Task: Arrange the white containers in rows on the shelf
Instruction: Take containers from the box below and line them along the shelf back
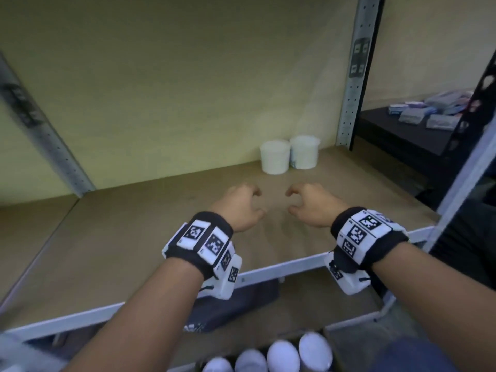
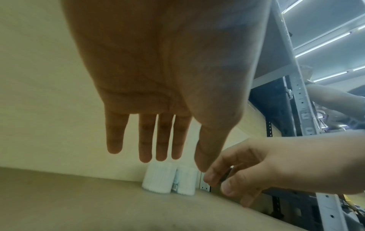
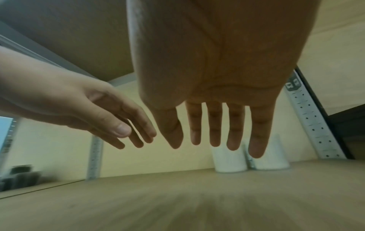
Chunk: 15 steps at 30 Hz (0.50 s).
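Head view: two white containers (image 1: 290, 155) stand upright side by side, touching or nearly so, right of centre at the back of the shelf (image 1: 107, 251) against the rear panel, just left of the grey upright post (image 1: 351, 103); rest of the shelf board shows no containers, so the row looks only just begun; more white containers (image 1: 268, 357) sit in a box at the bottom edge of frame, not yet shelved, so most of the task seems left; left hand (image 1: 239, 208) and right hand (image 1: 311, 205) hover mid-frame over the board, facing each other, fingers loosely curled, holding nothing, well short of the pair; packets on a dark shelf (image 1: 402, 135) at the right edge. Left wrist view: left grip wide, fingers (image 2: 147, 140) hanging straight and spread, empty; the pair shows lower centre beyond the fingertips, not touched; right hand enters from the right, fingers bent, nothing in it that I can see. Right wrist view: right grip relaxed, fingers (image 3: 215, 125) straight and apart, empty; containers right of centre behind the fingertips, apart from them; left hand at left, fingers extended, empty.
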Tool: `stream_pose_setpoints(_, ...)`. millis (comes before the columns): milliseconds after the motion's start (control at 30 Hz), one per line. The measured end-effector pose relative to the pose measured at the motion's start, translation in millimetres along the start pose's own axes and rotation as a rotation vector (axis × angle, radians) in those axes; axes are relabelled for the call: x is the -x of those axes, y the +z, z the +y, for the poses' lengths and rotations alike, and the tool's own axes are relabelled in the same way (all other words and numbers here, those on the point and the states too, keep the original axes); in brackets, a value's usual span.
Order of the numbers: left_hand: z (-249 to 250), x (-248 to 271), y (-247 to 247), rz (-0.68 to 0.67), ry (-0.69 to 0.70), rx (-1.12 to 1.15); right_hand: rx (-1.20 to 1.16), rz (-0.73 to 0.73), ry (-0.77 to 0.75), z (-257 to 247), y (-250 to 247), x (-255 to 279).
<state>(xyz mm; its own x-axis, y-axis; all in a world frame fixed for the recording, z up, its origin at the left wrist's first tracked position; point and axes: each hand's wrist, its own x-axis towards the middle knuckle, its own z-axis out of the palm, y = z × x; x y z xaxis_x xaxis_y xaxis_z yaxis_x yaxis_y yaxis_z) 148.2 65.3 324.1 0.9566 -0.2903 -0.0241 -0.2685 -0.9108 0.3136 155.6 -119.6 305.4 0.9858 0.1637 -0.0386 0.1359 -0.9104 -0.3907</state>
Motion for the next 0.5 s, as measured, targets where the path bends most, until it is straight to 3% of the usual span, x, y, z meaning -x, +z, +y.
stream_pose_setpoints(367, -34.4, 132.3, 61.1, -0.085, -0.144, 0.145, -0.015, -0.132, -0.173, -38.5, 72.5, 102.6)
stream_pose_setpoints(500, -56.9, 158.3, 97.9, -0.274, -0.241, 0.157, -0.005, -0.346, -0.14, -41.9, 108.3, 118.8)
